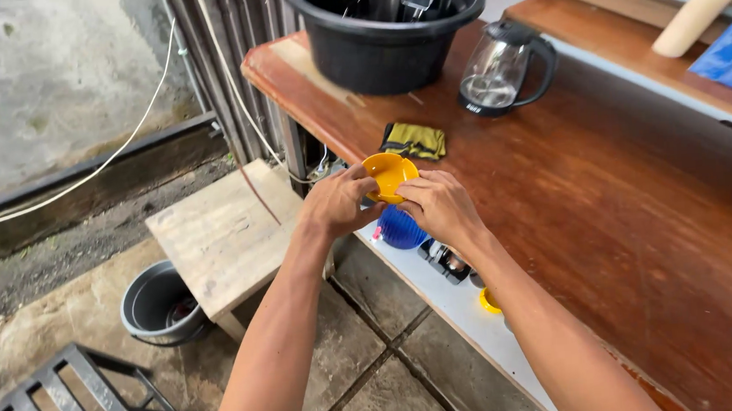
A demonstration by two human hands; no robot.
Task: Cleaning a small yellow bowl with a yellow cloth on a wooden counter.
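Holding a yellow cup (390, 175) between both hands, the person stands at the edge of a wooden counter (637, 206). L hand (338, 201) pinches the cup's near-left rim, thumb on top; R hand (439, 205) grips the lower right rim, fingers curled tight. Neither hand is spread. Cup sits tilted, mouth toward the viewer, raised just off the counter edge.

Step in hand (judged): handling or turning the cup, poss. seating or freeing it from some part; which one can't be told. Any next move calls for a firm two-point grip and a steady twist, since smooth plastic slips easily.

Materials and shapes:
- Cup: glossy moulded plastic, round, shallow, thin rim.
- Blue ribbed piece (401, 227) just below the hands: plastic, domed, fine ridges.
- Cloth (414, 140) just beyond the hands: olive and black, folded, soft.
- Kettle (503, 69) farther off, to the R: clear glass body, black handle and base.
- Tub (385, 28) beyond, straight ahead: black plastic, round, thick-walled, dark parts inside.
- Counter: reddish varnished wood, worn at the edge; a pale shelf under it carries small metal bits and a yellow ring (490, 301) near the R forearm.
- Stool (228, 235) left of the L arm: raw pale boards.
- Grey bucket (159, 305) lower left, on concrete slabs.
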